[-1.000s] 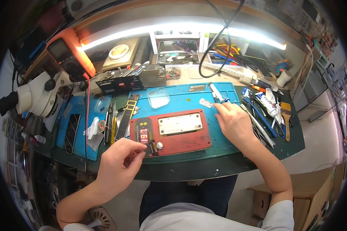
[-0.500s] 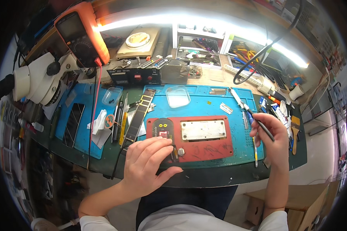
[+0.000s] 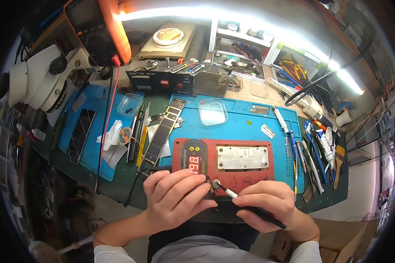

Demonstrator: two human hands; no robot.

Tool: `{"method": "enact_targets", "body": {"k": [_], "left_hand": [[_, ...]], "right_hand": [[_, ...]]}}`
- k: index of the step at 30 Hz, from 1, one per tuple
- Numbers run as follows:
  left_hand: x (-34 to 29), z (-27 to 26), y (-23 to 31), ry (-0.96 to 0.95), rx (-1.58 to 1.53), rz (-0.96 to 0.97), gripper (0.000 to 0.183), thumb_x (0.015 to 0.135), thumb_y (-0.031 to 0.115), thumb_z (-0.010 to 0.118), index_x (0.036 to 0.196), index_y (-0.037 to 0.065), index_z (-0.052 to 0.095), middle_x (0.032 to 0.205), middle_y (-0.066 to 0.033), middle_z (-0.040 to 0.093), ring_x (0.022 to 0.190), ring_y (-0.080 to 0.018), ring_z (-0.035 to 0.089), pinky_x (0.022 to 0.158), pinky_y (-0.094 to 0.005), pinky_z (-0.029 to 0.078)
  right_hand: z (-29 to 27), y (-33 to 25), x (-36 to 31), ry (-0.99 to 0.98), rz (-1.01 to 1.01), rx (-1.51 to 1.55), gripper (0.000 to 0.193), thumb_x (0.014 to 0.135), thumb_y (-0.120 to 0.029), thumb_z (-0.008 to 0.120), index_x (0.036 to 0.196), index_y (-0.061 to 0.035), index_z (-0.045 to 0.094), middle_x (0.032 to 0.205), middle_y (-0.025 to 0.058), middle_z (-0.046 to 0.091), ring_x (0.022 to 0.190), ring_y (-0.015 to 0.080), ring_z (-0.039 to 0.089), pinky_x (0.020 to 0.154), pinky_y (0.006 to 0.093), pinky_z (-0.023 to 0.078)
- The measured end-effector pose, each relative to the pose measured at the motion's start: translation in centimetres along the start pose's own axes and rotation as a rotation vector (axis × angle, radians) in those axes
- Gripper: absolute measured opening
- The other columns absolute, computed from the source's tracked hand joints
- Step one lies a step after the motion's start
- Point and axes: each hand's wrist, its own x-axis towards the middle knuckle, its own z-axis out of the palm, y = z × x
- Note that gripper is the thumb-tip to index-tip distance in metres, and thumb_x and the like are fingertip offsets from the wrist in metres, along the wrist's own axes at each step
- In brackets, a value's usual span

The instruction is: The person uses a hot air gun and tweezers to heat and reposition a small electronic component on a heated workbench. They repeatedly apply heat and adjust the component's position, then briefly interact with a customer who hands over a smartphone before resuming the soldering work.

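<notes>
The red heating plate point(image 3: 245, 170) has a lit red digital display and a silver metal block point(image 3: 242, 158) screwed into its opening. My left hand point(image 3: 175, 197) lies over the lower part of the display panel, fingers bent and close together, thumb apart. Beside its fingertips sits a small silver metal part point(image 3: 215, 183) with a dark and gold strip. My right hand point(image 3: 270, 204) grips a pen-shaped tool point(image 3: 260, 213) with a black handle and a white collar. The tool's thin dark tip is at the silver part; whether they touch, I cannot tell.
A blue mat point(image 3: 245, 127) lies under the plate, holding a clear plastic box point(image 3: 213, 111). Hand tools and a brush point(image 3: 339, 161) crowd the right. A long circuit strip point(image 3: 164, 131), a phone point(image 3: 81, 136), a multimeter point(image 3: 96, 33) and a microscope point(image 3: 41, 81) stand left.
My right hand has come down and left with the pen-shaped tool, from over the right side of the mat to the small silver part. My left hand stays near the display panel.
</notes>
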Motion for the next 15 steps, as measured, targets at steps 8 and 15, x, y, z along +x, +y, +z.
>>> {"method": "enact_targets", "body": {"k": [8, 15], "left_hand": [[-0.25, 0.18, -0.27, -0.029, -0.026, 0.021, 0.029, 0.087, 0.040, 0.080, 0.105, 0.017, 0.075, 0.117, 0.0003, 0.074, 0.112, -0.0186, 0.065, 0.099, -0.0387, 0.040], [-0.35, 0.30, -0.31, -0.024, -0.064, 0.009, 0.028, 0.087, 0.037, 0.080, 0.104, 0.016, 0.074, 0.115, -0.0012, 0.075, 0.110, -0.0201, 0.066, 0.098, -0.0401, 0.040]], "right_hand": [[0.51, 0.54, -0.43, 0.014, -0.035, -0.112, 0.024, 0.079, -0.009, 0.084, 0.101, -0.0032, 0.077, 0.085, 0.0079, 0.076, 0.065, 0.0195, 0.071, 0.055, 0.0296, 0.054], [0.81, 0.50, -0.57, 0.015, -0.053, -0.174, 0.024, 0.079, -0.012, 0.085, 0.100, -0.0041, 0.078, 0.084, 0.0060, 0.076, 0.066, 0.0181, 0.071, 0.055, 0.0280, 0.054]]}}
